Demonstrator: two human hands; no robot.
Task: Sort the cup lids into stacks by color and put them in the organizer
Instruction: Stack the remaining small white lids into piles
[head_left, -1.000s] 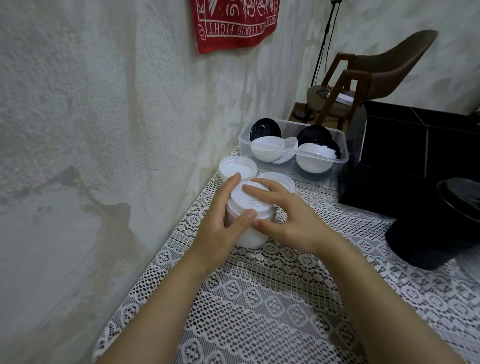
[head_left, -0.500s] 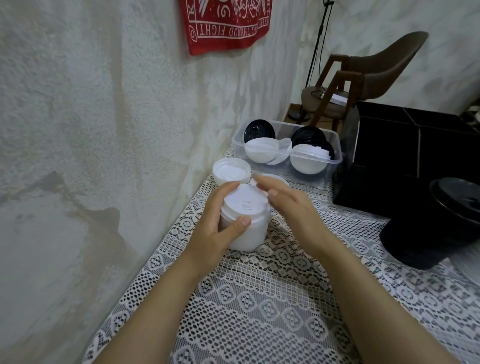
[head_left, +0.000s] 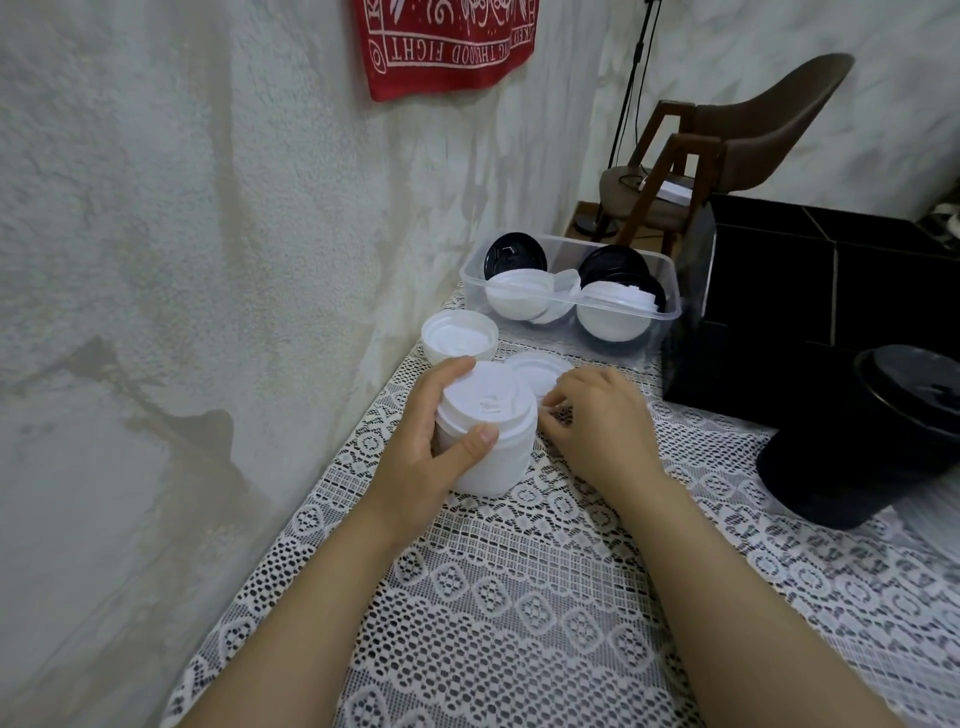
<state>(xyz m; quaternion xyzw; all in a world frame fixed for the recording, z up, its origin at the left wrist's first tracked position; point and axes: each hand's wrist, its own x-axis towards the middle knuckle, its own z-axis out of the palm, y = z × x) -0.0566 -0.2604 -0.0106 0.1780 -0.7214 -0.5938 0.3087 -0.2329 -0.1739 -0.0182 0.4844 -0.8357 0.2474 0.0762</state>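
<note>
The stack of white plastic cup lids stands on the lace tablecloth, our left hand curled round it. Our right hand has left its top and bends at the loose white lid beside; pinching or not, we cannot tell. Probably this lid joins next.

white stack: upright, top side up, near wall, gripped by left hand | second white stack: hollow side up, just behind | white lid: flat, beside both | black stack: upright, far right | organizer: clear bin at back, black and white lids jumbled inside, some on edge
</note>
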